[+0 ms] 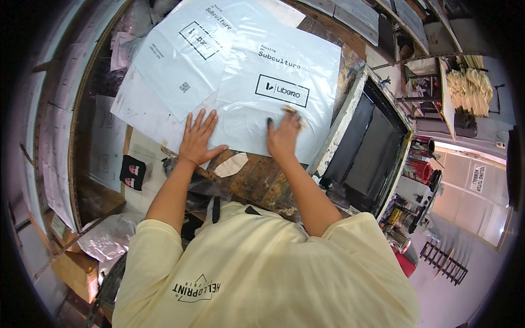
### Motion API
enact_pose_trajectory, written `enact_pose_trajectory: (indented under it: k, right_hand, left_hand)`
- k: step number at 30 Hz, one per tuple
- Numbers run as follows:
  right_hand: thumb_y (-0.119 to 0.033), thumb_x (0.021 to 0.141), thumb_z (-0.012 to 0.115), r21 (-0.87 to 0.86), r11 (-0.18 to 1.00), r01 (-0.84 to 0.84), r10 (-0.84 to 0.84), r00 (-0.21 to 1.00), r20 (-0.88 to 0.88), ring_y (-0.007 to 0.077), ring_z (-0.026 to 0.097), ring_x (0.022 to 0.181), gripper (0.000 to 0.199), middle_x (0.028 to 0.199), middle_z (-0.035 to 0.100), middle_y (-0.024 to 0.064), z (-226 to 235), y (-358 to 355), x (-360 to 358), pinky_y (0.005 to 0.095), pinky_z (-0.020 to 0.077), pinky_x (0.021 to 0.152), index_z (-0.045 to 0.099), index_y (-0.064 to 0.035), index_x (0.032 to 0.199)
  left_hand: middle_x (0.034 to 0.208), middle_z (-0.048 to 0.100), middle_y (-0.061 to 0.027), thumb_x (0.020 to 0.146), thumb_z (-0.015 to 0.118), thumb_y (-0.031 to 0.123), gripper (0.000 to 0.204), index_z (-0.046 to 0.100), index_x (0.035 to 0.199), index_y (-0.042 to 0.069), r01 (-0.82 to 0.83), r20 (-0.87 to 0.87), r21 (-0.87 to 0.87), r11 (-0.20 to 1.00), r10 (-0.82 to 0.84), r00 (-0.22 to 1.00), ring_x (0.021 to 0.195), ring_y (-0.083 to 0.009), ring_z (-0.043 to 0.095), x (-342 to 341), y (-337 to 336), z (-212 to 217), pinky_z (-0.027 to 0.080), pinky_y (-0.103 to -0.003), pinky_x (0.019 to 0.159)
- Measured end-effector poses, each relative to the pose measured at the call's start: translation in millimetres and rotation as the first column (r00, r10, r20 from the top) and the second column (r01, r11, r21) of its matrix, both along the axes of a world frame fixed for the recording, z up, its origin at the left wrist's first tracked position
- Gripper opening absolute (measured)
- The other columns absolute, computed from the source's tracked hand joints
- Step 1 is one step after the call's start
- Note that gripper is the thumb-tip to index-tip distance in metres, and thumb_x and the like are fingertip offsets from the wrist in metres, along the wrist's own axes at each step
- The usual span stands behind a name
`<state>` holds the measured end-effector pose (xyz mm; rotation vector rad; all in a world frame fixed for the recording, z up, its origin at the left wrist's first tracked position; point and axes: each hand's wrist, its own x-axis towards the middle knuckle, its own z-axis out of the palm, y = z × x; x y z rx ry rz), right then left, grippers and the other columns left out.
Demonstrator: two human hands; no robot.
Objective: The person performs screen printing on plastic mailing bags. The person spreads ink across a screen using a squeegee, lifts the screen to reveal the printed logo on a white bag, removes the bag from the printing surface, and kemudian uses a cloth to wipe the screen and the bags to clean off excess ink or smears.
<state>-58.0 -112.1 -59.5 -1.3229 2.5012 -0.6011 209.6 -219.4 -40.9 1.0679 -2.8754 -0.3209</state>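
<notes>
One crumpled tan wad (292, 112), perhaps cloth though motion blurs it, is clamped in the grasp of the right hand (284, 134), over the glossy white printed sheet (246, 117) at the upper centre of the frame. The left hand (200, 138) lies flat, fingers apart, near that sheet's lower left corner. A second printed sheet (164, 76) adjoins at upper left. Stained wooden tabletop (254, 183) shows below; a dark framed screen (366, 150) lies right of centre.

Black lettering (279, 60) marks white sheets (246, 117), a yellow shirt (273, 268) and a sign (478, 179).
</notes>
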Motion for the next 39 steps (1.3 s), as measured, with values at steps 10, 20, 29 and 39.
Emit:
enact_pose_trajectory:
  k: [10,20,29,39]
  right_hand:
    - [-0.039,0.103,0.050,-0.008,0.587,-0.810,0.809,0.586,0.050,0.0529,0.028,0.149,0.071,0.161,0.028,0.0348,15.9,-8.4,65.0,0.0559,0.0168,0.126,0.035,0.0111,0.152]
    - [-0.054,0.102,0.049,0.342,0.930,0.134,-0.131,0.991,-0.034,0.0561,0.015,0.151,0.096,0.161,0.017,0.0426,12.9,71.8,-2.5,0.0606,0.0106,0.125,0.017,0.0205,0.153]
    - [-0.043,0.099,0.055,0.098,0.782,-0.615,0.620,0.785,-0.018,0.0516,0.024,0.150,0.081,0.160,0.028,0.0357,15.5,20.7,64.0,0.0585,0.0179,0.125,0.031,0.0148,0.151]
    - [-0.049,0.101,0.054,0.192,0.961,0.198,-0.195,0.980,-0.033,0.0558,0.018,0.151,0.090,0.158,0.022,0.0443,10.4,41.3,-11.7,0.0595,0.0123,0.125,0.023,0.0186,0.153]
  left_hand:
    - [0.167,0.032,-0.0084,0.086,0.061,0.070,0.098,0.041,0.155,0.003,0.028,-0.023,-0.033,0.999,-0.029,0.999,0.156,-0.0331,0.021,-1.3,-2.4,0.0,0.007,-0.057,0.128]
    - [0.168,0.031,-0.0049,0.088,0.058,0.072,0.097,0.042,0.156,0.005,-0.015,-0.011,-0.003,1.000,0.015,1.000,0.158,-0.0287,0.019,-0.6,3.2,2.4,0.005,-0.054,0.129]
    - [0.165,0.036,-0.0129,0.086,0.062,0.071,0.099,0.042,0.154,0.002,0.015,-0.044,-0.032,0.999,-0.017,0.999,0.154,-0.0375,0.025,-2.6,-2.4,-0.3,0.010,-0.060,0.127]
    - [0.165,0.036,-0.0145,0.085,0.065,0.068,0.099,0.043,0.153,0.000,-0.002,-0.081,-0.001,1.000,0.002,0.997,0.154,-0.0383,0.025,-0.9,1.5,-1.6,0.010,-0.060,0.126]
